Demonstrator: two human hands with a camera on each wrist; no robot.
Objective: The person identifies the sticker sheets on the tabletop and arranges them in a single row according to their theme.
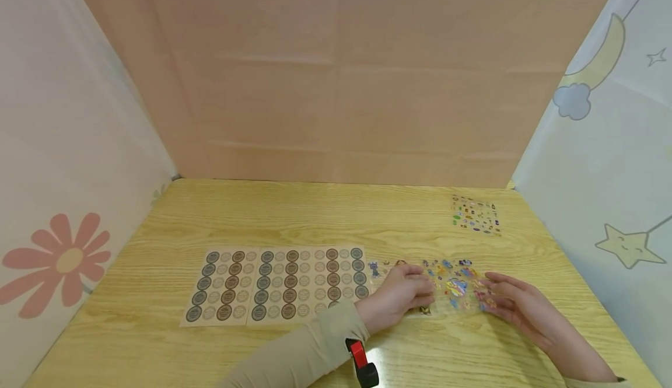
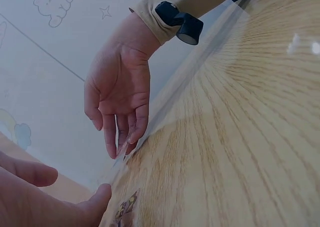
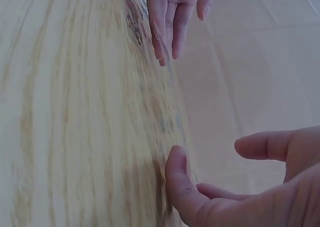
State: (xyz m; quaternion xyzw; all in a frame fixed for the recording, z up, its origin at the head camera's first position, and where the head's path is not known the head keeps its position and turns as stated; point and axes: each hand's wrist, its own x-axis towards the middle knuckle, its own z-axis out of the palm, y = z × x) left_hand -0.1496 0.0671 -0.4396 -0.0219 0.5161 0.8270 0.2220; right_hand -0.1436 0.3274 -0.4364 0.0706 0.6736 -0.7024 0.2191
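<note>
A clear sheet of colorful cartoon stickers (image 1: 455,289) lies flat on the wooden table in the head view. My left hand (image 1: 396,297) rests on the left part of this sheet, its fingers pointing right and hiding some stickers. At the sheet's right edge is my right hand (image 1: 525,309), fingers extended and fingertips touching the edge. In the right wrist view, the right thumb and fingers (image 3: 182,179) stand apart beside the sheet's thin edge. Left of the clear sheet lie paper sheets of round grey and brown labels (image 1: 291,286), side by side; the left forearm covers a lower corner.
A smaller clear sheet with tiny stickers (image 1: 476,216) lies at the back right of the table (image 1: 315,210). A tan panel (image 1: 336,84) stands behind; patterned white panels (image 1: 604,160) flank both sides. A black and red wrist strap (image 1: 361,362) sits on the left sleeve.
</note>
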